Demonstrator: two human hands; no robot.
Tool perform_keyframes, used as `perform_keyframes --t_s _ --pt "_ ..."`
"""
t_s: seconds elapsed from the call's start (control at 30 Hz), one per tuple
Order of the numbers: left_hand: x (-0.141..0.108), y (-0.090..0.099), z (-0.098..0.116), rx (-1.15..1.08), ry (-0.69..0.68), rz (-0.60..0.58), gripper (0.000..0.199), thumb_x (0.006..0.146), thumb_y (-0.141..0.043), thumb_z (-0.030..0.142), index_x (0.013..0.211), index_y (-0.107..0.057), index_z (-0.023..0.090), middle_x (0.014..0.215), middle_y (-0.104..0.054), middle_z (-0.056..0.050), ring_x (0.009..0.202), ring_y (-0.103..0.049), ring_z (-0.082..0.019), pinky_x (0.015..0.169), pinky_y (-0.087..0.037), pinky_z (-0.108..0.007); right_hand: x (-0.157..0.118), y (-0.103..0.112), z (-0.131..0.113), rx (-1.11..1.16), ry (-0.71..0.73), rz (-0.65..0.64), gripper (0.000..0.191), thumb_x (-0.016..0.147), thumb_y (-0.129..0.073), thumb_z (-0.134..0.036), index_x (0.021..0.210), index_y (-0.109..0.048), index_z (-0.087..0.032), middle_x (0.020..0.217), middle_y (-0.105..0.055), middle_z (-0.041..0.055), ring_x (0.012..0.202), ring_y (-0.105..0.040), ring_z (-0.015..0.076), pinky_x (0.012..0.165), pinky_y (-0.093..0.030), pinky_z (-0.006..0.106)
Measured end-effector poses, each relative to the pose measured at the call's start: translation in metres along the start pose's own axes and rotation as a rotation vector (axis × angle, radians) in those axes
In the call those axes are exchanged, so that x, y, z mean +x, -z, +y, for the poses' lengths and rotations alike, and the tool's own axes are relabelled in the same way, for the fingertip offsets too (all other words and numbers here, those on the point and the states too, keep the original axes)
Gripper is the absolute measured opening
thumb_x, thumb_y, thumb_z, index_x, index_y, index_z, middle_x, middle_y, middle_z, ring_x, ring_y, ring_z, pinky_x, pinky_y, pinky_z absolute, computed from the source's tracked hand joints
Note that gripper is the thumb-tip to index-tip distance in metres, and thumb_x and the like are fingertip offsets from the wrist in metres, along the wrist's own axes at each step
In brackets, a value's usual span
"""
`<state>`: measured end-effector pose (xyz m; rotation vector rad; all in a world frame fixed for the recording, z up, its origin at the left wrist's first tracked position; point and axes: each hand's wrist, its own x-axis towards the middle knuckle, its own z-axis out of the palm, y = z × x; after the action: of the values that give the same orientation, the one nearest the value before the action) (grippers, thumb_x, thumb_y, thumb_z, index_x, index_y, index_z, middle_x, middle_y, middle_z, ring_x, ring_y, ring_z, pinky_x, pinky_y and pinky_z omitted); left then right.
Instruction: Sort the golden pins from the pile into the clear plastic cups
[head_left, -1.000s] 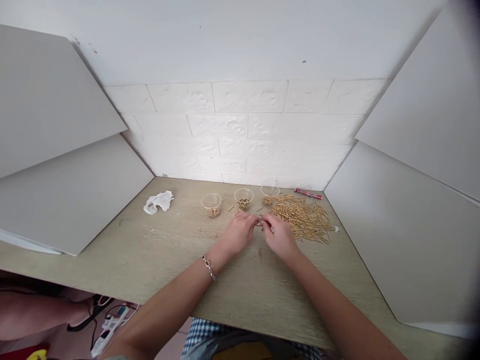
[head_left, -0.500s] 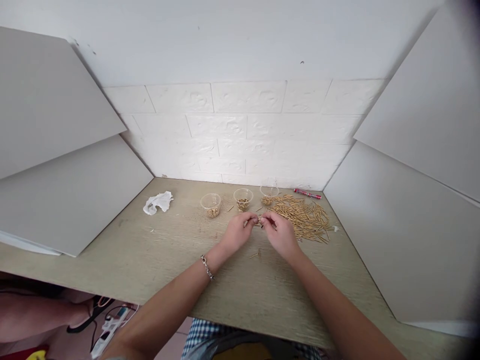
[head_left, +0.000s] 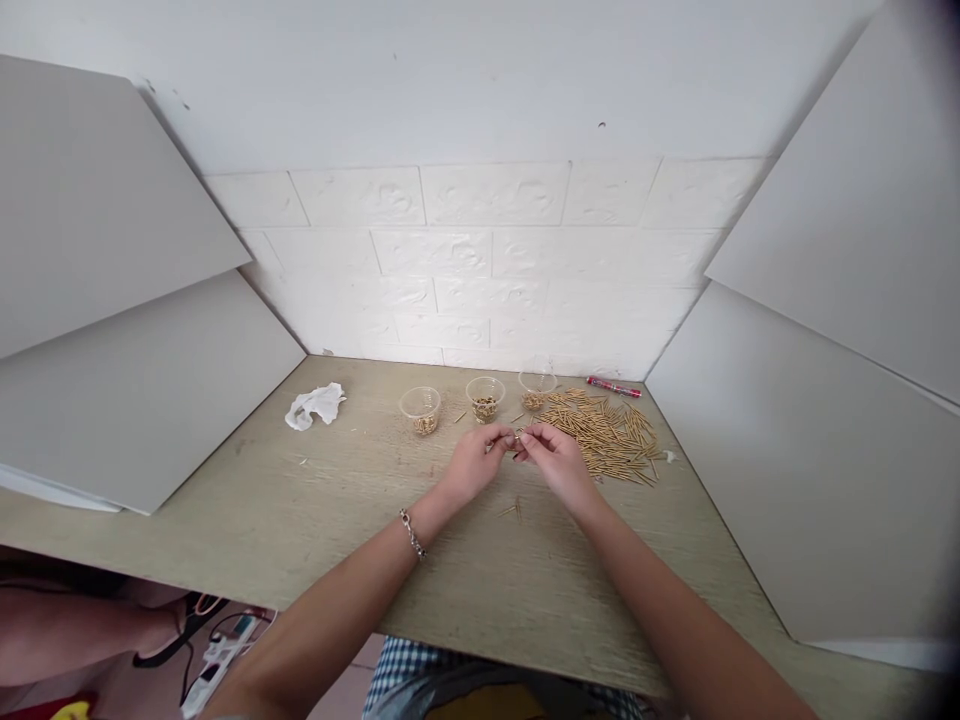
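My left hand and right hand still pinch one small gold pin between them, now slightly farther up the table.

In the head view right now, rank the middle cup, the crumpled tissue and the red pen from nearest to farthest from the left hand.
1. Middle cup, just beyond the left hand.
2. Red pen, far right by the wall.
3. Crumpled tissue, far left, about as distant as the pen; too close to call.
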<state>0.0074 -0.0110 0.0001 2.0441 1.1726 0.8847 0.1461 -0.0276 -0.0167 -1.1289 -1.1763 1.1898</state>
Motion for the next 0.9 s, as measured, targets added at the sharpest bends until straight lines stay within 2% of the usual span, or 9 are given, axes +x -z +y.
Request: perform_keyframes --t_s 0.17,0.63,0.9 --pt "-0.0004 0.0006 0.0012 -0.003 -0.013 -0.010 0.019 0.080 -0.044 0.018 0.076 -0.062 0.016 0.076 -0.065 -0.002 0.072 -0.057 -0.013 0.069 -0.042 -0.023 0.0016 0.0025 0.0040 0.061 -0.029 -0.038 0.025 0.066 -0.059 -0.041 0.071 -0.054 -0.017 0.069 -0.062 0.0033 0.058 -0.058 0.0140 0.062 -0.048 0.031" --pt "-0.0049 -0.0016 -0.0010 0.309 -0.177 0.020 0.021 0.083 -0.041 0.015 0.074 -0.060 0.016 0.074 -0.062 -0.003 0.072 -0.054 -0.014 0.069 -0.040 -0.025 -0.0043 -0.0009 0.0050 -0.333 0.104 0.038 0.013 0.076 -0.046 -0.029 0.072 -0.052 -0.018 0.067 -0.062 0.0028 0.063 -0.060 0.0157 0.063 -0.045 0.029" --pt "-0.0067 -0.0029 -0.0038 0.388 -0.202 0.033 0.023 0.085 -0.038 0.016 0.075 -0.059 0.016 0.073 -0.062 -0.005 0.072 -0.053 -0.016 0.070 -0.038 -0.027 -0.0072 -0.0011 0.0056 -0.492 0.226 0.054 0.014 0.078 -0.042 -0.026 0.074 -0.053 -0.018 0.066 -0.060 0.0024 0.062 -0.060 0.0155 0.060 -0.044 0.028"
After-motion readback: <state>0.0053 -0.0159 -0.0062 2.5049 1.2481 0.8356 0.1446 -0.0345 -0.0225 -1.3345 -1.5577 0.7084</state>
